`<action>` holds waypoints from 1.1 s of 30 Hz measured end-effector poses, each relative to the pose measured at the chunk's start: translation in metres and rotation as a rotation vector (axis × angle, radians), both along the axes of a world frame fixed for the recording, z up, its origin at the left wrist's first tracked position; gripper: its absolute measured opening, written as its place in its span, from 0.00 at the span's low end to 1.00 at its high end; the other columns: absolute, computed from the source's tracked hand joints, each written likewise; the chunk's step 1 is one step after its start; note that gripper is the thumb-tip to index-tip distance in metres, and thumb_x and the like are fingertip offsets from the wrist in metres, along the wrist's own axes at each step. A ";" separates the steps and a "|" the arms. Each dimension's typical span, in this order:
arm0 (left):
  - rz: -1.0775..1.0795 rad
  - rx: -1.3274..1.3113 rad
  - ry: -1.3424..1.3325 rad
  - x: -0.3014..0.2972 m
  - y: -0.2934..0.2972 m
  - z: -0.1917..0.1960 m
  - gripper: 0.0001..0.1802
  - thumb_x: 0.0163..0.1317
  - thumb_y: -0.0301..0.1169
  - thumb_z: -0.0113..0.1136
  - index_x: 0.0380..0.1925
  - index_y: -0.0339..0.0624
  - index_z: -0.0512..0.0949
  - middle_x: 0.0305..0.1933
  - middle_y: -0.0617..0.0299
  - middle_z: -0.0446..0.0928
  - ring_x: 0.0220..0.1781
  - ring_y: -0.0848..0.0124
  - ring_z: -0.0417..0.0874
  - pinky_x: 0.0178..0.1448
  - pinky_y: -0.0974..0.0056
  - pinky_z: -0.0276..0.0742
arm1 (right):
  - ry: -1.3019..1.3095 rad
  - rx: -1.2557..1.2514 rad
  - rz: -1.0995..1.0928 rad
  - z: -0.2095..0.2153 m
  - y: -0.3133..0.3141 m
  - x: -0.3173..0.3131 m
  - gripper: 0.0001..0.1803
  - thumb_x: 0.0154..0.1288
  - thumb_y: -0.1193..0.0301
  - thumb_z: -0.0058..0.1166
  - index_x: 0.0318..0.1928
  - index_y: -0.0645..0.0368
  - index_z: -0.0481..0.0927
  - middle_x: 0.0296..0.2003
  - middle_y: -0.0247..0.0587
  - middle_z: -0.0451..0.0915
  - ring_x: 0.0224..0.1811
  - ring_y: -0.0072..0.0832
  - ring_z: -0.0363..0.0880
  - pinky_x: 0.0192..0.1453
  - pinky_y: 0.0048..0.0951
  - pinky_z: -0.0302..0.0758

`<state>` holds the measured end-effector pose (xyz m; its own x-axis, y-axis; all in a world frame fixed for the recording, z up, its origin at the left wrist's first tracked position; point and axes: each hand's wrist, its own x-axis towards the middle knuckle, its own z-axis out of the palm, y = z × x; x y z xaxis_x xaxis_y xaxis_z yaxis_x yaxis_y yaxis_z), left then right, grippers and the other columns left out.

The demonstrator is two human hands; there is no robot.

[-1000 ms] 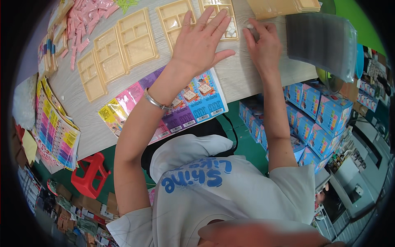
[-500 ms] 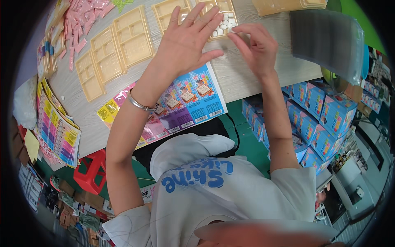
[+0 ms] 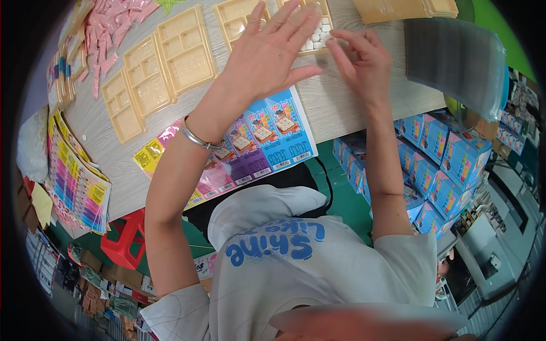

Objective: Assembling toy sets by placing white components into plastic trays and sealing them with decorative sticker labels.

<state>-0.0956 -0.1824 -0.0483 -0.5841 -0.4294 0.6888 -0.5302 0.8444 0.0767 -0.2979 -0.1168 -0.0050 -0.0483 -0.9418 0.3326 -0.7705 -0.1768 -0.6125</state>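
Left hand [image 3: 273, 54] hovering flat, fingers spread, over tan tray [image 3: 310, 28] upper centre; right hand [image 3: 364, 62] fingers pinching together, grip unclear. Risk: sweeping white tablets [image 3: 318, 38] out.

both hands, left hand [image 3: 273, 54] spread flat and right hand [image 3: 361, 59] fingering, rest over a tan tray [image 3: 315, 28] of white pieces.

Desk layout seen from above the seated person.

On the desk [image 3: 352, 108], a tray [image 3: 310, 23] holding small tablets [image 3: 318, 35] lies at the far edge, under the left hand [image 3: 273, 54] and beside the right hand [image 3: 361, 62]. More trays [image 3: 170, 57] lie to its left. Printed cards [image 3: 256, 142] overhang the near edge. A stack of boxes [image 3: 438, 153] stands on the floor to the right.
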 end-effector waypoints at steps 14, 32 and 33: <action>0.113 -0.136 -0.104 0.001 -0.004 -0.015 0.48 0.65 0.62 0.57 0.75 0.38 0.63 0.81 0.54 0.60 0.85 0.57 0.53 0.84 0.41 0.46 | 0.100 0.048 -0.100 0.015 0.004 0.013 0.13 0.63 0.73 0.71 0.48 0.49 0.90 0.28 0.32 0.77 0.26 0.19 0.77 0.29 0.23 0.73; 0.160 0.650 -0.066 0.079 0.048 0.076 0.44 0.66 0.56 0.61 0.74 0.40 0.65 0.79 0.52 0.62 0.83 0.52 0.57 0.81 0.33 0.48 | 0.217 0.052 -0.088 -0.001 0.006 0.018 0.11 0.66 0.71 0.67 0.49 0.46 0.89 0.24 0.34 0.76 0.22 0.25 0.74 0.26 0.28 0.72; 0.173 0.644 -0.060 0.087 0.061 0.082 0.44 0.66 0.56 0.61 0.74 0.40 0.65 0.79 0.52 0.62 0.83 0.52 0.57 0.81 0.33 0.48 | 0.233 0.047 -0.082 0.001 0.005 0.020 0.11 0.67 0.71 0.67 0.49 0.46 0.89 0.25 0.34 0.76 0.22 0.25 0.74 0.26 0.28 0.72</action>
<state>-0.0081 -0.1213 0.0336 -0.4994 -0.8349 0.2315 -0.6731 0.5421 0.5031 -0.2784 -0.1120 -0.0037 -0.0520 -0.9526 0.2999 -0.9023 -0.0839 -0.4229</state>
